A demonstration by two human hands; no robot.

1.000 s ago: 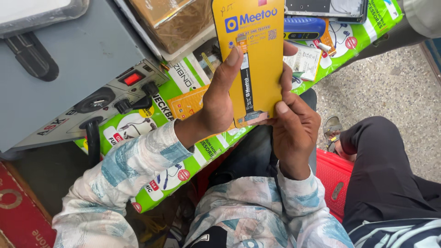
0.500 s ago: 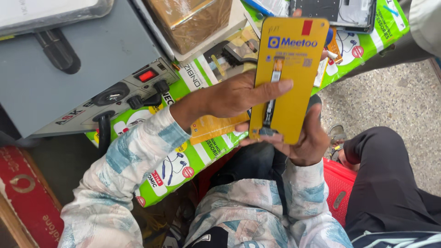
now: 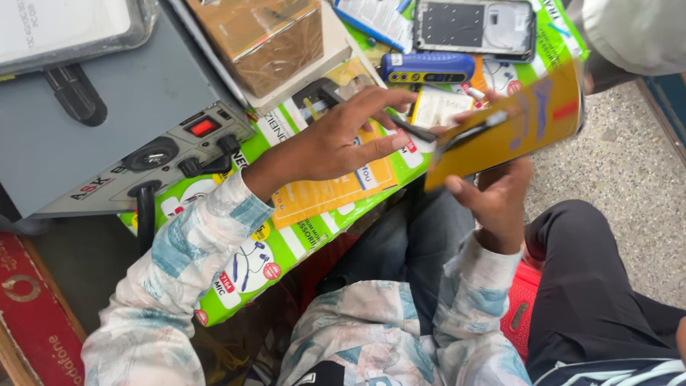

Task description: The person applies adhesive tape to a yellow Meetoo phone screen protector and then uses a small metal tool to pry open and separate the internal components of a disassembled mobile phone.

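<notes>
My right hand [image 3: 493,204] grips the lower edge of a yellow card package [image 3: 511,129], which is tilted flat and blurred, out over the right end of the green printed mat [image 3: 300,239]. My left hand [image 3: 336,143] has its fingers spread and holds nothing. It hovers over a second yellow packet [image 3: 325,193] lying on the mat. Its fingertips are close to a thin dark tool [image 3: 414,130]; I cannot tell whether they touch it.
A grey power unit [image 3: 86,143] with a red switch [image 3: 202,127] stands at the left. A brown taped box [image 3: 264,43], a blue and yellow tool [image 3: 426,68] and a phone back frame [image 3: 475,28] lie beyond. Another person's dark trouser leg [image 3: 593,286] and a red stool [image 3: 520,318] are at the right.
The yellow package was upright in both hands. My left hand has let go and moved out over the mat. My right hand has swung the package rightward and tipped it flat.
</notes>
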